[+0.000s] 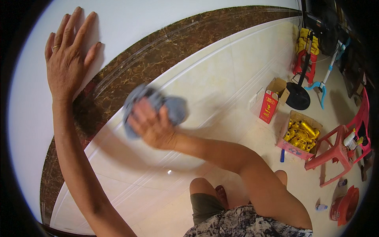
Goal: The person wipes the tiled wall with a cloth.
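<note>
My left hand [66, 53] lies flat with its fingers spread on the white wall [124, 26], above the brown marbled tile border; a ring is on one finger. Lower and to the right, my right hand [154, 124] presses a grey cloth [174, 109] on the wall. The cloth is bunched under the palm and fingers, and both are blurred. It covers the lower edge of the brown tile border [118, 89] and the top of the cream wall tiles [204, 77].
To the right stand a red carton [269, 106], a box of gold-wrapped items [318, 121], a fan's round black base [297, 96], a light-blue tripod stand [325, 78], a red plastic stool [340, 133], a red bucket [337, 209] and a small bottle [321, 207].
</note>
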The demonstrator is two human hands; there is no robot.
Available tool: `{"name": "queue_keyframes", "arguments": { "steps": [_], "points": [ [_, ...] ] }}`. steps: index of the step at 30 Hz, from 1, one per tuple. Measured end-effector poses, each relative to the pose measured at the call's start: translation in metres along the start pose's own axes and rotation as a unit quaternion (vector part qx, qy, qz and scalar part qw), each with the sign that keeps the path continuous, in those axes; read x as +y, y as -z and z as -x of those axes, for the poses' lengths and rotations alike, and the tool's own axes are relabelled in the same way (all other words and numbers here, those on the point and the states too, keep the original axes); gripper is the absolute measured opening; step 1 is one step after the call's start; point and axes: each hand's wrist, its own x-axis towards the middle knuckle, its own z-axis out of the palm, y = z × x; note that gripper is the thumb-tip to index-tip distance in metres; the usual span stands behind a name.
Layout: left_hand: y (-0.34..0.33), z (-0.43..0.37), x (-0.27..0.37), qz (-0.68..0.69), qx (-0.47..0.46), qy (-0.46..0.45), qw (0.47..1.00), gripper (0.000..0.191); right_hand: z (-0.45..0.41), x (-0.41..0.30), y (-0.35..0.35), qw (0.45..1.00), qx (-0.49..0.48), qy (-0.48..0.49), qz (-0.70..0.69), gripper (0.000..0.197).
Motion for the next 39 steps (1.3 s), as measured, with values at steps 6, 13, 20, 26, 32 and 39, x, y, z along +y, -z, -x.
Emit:
{"name": "queue_keyframes", "arguments": {
  "steps": [6, 13, 20, 26, 32, 39],
  "points": [
    [-0.006, 0.001, 0.001, 0.093, 0.052, -0.012, 0.994, 0.056, -0.003, 0.019, -0.001, 0.993, 0.019, 0.093, -0.072, 0.03],
    [-0.007, 0.001, 0.0, 0.114, 0.086, -0.01, 0.99, 0.052, -0.007, 0.211, 0.003, 0.976, 0.055, -0.205, 0.05, 0.065],
    [-0.003, 0.002, -0.002, 0.136, 0.07, -0.008, 0.988, 0.056, -0.003, 0.33, -0.005, 0.825, 0.018, -0.561, 0.072, 0.057],
    [0.001, 0.001, 0.002, 0.138, 0.066, -0.007, 0.988, 0.055, -0.041, 0.191, -0.011, 0.953, 0.036, -0.29, 0.081, 0.07],
    [-0.005, -0.001, 0.004, 0.12, 0.072, -0.006, 0.99, 0.054, -0.057, 0.028, -0.002, 0.999, -0.014, 0.033, -0.028, 0.052],
    [-0.006, 0.001, 0.0, 0.101, 0.067, -0.017, 0.992, 0.056, -0.04, 0.096, -0.006, 0.997, 0.002, -0.002, -0.082, 0.038]
  ]
}}
